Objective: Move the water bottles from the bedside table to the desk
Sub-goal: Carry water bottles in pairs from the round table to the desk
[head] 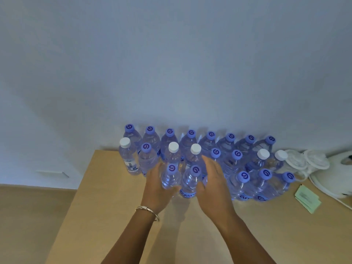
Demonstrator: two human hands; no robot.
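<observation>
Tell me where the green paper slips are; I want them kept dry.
In the head view the green paper slips lie flat at the right of the wooden tabletop, just right of the bottles.

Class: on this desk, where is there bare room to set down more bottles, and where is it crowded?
Free: the bare desk left of the left hand, and the near strip around the forearms. Crowded: the bottle rows along the wall, and the right end, with green paper packets and a white kettle.
</observation>
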